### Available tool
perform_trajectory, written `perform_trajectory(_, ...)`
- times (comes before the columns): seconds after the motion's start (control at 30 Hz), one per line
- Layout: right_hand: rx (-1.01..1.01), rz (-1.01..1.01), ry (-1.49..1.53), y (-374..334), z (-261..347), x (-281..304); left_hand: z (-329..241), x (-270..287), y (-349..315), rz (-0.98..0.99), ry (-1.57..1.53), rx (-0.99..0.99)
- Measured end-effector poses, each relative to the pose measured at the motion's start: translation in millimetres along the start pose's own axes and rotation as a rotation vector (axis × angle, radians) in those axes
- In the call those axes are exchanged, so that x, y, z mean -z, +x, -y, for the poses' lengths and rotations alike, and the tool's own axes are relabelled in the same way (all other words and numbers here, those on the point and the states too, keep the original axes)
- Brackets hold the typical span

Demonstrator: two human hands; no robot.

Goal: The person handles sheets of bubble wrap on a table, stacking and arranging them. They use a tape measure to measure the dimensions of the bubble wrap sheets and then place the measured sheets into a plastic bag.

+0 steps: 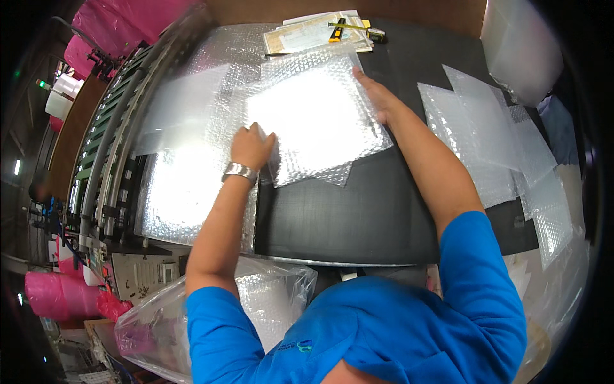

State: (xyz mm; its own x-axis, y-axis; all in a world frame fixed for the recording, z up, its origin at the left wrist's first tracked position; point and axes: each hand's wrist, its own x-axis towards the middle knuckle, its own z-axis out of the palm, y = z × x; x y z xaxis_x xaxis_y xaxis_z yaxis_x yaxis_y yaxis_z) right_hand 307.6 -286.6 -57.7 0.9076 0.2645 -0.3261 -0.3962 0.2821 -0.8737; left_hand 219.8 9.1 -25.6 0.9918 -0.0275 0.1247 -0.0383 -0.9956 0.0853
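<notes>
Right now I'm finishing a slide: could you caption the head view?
Left hand and right hand at opposite sides of clear bubble sheets on a black table, tape measure beyond.

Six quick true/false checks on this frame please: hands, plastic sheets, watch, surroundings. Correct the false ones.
1. The left hand and right hand are at opposite sides of the middle bubble wrap sheets. True.
2. No watch is worn. False: a metal-band watch is on the left wrist.
3. A tape measure lies beyond the middle sheets. True.
4. The work surface is white. False: the bare tabletop shows black.
5. All the plastic sheets lie left of the right hand. False: loose clear sheets lie to its right too.
6. A pink bundle shows at the lower left. True.
</notes>
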Motion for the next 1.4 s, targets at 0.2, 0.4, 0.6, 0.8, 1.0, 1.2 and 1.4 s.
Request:
perform_trajectory(0.2,0.038,-0.13,-0.523,-37,4,19,-17,14,-41,0.128,-0.516,0.003)
perform_trajectory(0.4,0.02,-0.158,-0.438,-77,19,44,-21,70,-72,0.429,-1.209,-0.061)
perform_trajectory(0.6,0.031,-0.185,-0.349,-91,5,26,22,31,-35,-0.294,-0.197,-0.107)
perform_trajectory(0.8,0.075,-0.227,-0.412,-114,-10,-20,-13,-13,-73,0.01,-0.19,-0.125)
perform_trajectory(1.0,0.085,-0.04,-0.087,-134,-19,-36,-116,5,-123,-0.029,-0.115,-0.407)
perform_trajectory(1.2,0.362,-0.043,-0.166,-149,-36,-25,-73,10,-92,-0.507,-0.366,-0.2)
perform_trajectory(1.4,0.856,0.091,-0.277,-201,-8,-36,32,19,-91,-0.245,-1.575,-0.029)
